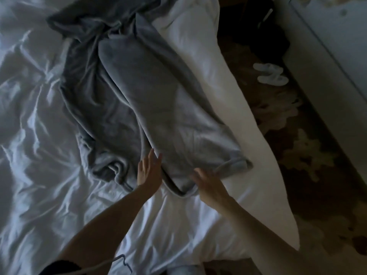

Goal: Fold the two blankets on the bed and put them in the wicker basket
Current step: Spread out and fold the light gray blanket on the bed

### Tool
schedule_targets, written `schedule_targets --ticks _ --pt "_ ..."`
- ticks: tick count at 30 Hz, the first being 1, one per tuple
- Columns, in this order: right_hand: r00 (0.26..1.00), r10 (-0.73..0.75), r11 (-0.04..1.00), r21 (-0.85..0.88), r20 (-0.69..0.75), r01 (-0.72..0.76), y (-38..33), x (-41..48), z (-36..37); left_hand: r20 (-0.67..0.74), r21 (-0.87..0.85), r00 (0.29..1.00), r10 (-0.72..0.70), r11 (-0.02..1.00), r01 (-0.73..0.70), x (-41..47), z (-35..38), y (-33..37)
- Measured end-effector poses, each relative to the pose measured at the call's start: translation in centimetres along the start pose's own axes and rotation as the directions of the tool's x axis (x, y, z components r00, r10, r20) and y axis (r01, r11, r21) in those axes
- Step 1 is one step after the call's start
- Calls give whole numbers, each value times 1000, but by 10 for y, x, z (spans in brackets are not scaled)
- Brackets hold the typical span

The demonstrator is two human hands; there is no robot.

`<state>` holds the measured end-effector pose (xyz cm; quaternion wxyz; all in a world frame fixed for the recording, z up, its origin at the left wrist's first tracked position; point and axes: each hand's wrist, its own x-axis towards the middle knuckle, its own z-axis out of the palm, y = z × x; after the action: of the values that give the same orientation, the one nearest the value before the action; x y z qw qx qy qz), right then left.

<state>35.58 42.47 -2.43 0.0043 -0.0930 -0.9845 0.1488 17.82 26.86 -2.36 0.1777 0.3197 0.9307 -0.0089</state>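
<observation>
Both forearms reach in over the near edge of the bed [39, 135].

Left hand [149, 169]: fingers straight, laid flat against the side fold of the grey blanket [158, 100].

Right hand [208, 185]: blurred, seemingly loose-fingered on the near hem, holding nothing.

Step, by my reading: first blanket mid-fold, long strip laid, far end bunched.

Next: smooth the bunched end, then pinch the near hem and carry it up the strip.

Wicker basket not in view.
</observation>
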Motion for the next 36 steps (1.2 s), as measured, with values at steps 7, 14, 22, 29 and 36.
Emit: schedule_targets --ticks 7,14,22,29,36 --pt "902 120 975 -221 414 -29 -1 20 -4 301 -629 952 -55 738 242 14 -21 1" --pt "884 223 968 16 411 -251 -16 -26 -10 394 -193 918 46 981 34 -88 -43 -81" --pt "873 278 948 34 400 -317 -61 -42 -12 221 60 932 -288 958 281 -187 -7 -201" --pt "937 270 956 51 220 -287 -118 -26 -68 29 -862 867 -498 426 273 -167 -65 -262" --pt "732 502 837 -44 461 -546 -169 -68 -17 214 -665 975 -62 722 192 -191 -43 -290"
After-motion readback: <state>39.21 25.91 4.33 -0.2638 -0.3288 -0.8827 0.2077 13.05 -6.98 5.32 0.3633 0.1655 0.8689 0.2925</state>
